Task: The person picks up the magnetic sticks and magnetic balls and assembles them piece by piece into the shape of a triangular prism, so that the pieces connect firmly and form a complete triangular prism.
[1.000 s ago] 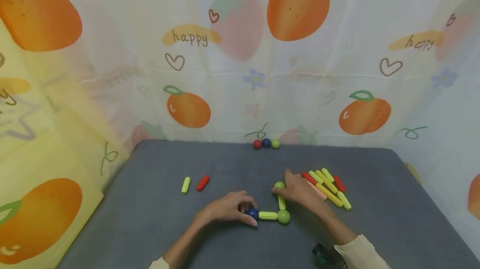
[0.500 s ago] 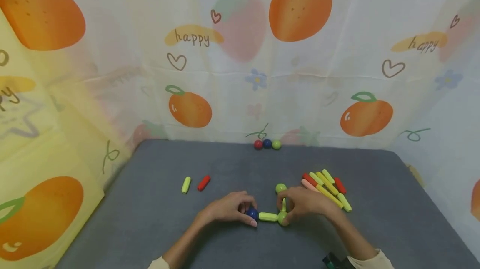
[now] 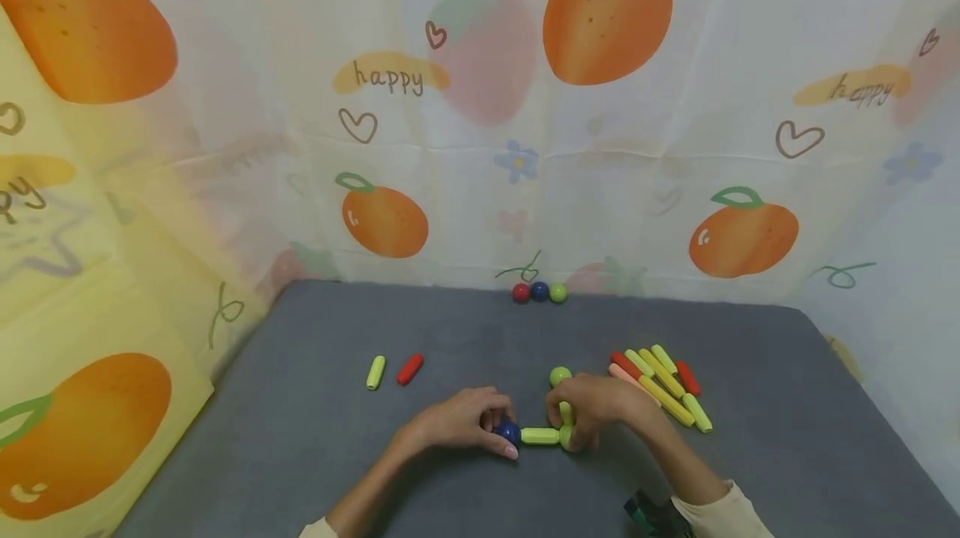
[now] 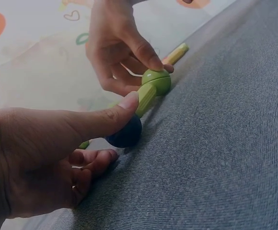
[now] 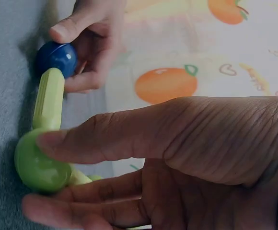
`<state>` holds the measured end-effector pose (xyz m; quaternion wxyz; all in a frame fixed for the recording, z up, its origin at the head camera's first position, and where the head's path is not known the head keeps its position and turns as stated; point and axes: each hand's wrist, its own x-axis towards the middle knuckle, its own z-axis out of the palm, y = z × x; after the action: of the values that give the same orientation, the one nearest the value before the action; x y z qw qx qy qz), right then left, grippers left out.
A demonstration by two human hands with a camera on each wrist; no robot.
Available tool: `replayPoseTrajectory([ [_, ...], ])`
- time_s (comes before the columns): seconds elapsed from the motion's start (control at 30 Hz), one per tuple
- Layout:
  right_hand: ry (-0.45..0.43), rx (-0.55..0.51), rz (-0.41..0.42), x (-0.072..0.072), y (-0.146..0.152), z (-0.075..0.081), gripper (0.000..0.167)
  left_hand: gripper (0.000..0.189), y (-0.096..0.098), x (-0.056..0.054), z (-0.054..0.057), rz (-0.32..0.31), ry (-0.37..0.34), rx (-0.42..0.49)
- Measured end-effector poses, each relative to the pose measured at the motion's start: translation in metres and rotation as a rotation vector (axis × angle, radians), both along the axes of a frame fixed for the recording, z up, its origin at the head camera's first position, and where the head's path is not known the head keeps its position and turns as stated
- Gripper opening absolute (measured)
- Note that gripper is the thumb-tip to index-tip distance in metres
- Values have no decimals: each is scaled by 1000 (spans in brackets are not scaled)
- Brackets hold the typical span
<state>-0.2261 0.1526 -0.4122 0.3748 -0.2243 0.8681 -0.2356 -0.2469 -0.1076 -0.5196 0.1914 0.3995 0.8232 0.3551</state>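
A dark blue ball (image 5: 57, 58) is held between the thumb and fingers of my left hand (image 3: 467, 421). From it a pale green rod (image 3: 540, 436) runs right to a green ball (image 4: 157, 82). My right hand (image 3: 592, 406) pinches that green ball, its thumb on top in the right wrist view. A second pale green rod (image 3: 566, 414), partly covered by the right fingers, leads away from this corner to another green ball (image 3: 560, 376) at its far end. The joined pieces lie on the grey table.
Several red, yellow, pink and green rods (image 3: 663, 386) lie bunched to the right. One green rod (image 3: 376, 372) and one red rod (image 3: 410, 369) lie at left. Red, blue (image 3: 539, 291) and green balls line the back edge of the grey table (image 3: 315, 338), before a fruit-print cloth (image 3: 465, 205).
My right hand has moved from the far green ball down to the corner green ball and grips it now. The left hand keeps its hold on the blue ball.
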Motion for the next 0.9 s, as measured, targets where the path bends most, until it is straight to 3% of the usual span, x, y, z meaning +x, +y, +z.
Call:
replayPoseTrajectory([
  [0.1,24,-10,-15,3,1,-1,24,39,-1,-8,-18,-20,32,23],
  [0.2,53,-14,-36,5,1,-5,23,39,1,-4,-7,-6,-13,9],
  [0.27,67,-17,-46,6,1,-7,23,40,-1,2,11,15,-63,-19],
  [0.33,75,-19,-55,6,1,-9,24,41,-5,7,30,68,-48,-61],
  [0.4,79,-33,-57,7,2,-9,24,38,-15,6,36,157,118,-102],
  [0.43,78,-39,-58,7,2,-9,24,35,-19,8,44,234,241,-152],
  [0.53,72,-54,-54,7,4,-9,23,31,-34,9,47,518,600,-323],
  [0.6,72,-58,-41,6,5,-10,22,28,-43,10,46,647,715,-437],
  [0.63,71,-59,-38,6,6,-10,22,25,-46,11,45,672,733,-471],
  [0.7,70,-54,-30,5,7,-10,21,21,-49,11,44,671,710,-490],
  [0.77,71,-54,-27,5,9,-10,21,18,-47,11,44,643,648,-440],
  [0.9,75,-71,-24,5,11,-11,21,22,-25,11,44,571,428,-199],
])
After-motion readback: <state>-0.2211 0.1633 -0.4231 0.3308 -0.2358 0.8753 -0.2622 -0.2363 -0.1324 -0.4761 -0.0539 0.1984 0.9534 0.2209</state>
